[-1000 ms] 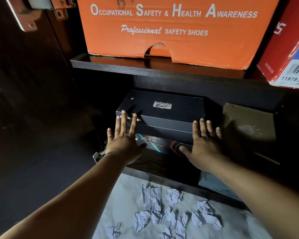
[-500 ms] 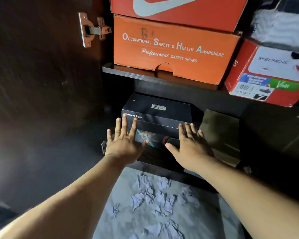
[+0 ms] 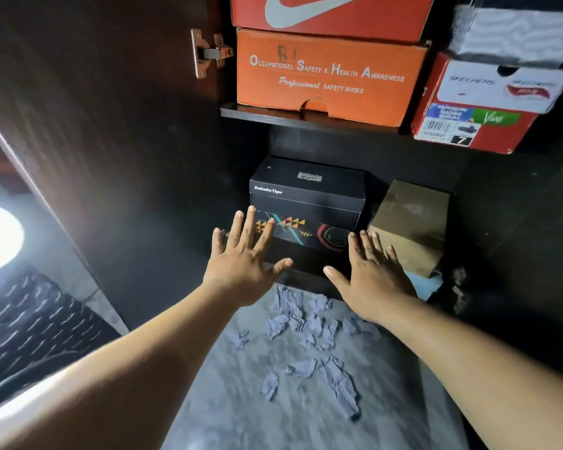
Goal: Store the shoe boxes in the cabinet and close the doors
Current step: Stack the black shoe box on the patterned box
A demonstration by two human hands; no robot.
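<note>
A black Onitsuka Tiger shoe box point(image 3: 309, 203) stands on the bottom shelf of the dark cabinet, its patterned front facing me. My left hand point(image 3: 242, 259) is flat with fingers spread in front of the box's left front corner. My right hand point(image 3: 372, 271) is flat too, at the box's lower right corner, beside a brown cardboard box point(image 3: 411, 225). Whether either palm touches the box is unclear. On the upper shelf point(image 3: 260, 113) sit an orange safety-shoes box point(image 3: 329, 74), a Nike box point(image 3: 332, 13) on top of it, and a red Skechers box point(image 3: 478, 121).
The left cabinet door point(image 3: 88, 131) stands open, with a metal hinge point(image 3: 208, 53) near its top. Several crumpled paper balls point(image 3: 306, 323) lie on the grey floor before the cabinet. A dark patterned mat point(image 3: 30, 323) and a bright light patch lie at left.
The view has pulled back and up from the cabinet. Both hands have drawn back from the black box's lid edge down to its lower front, still flat and spread.
</note>
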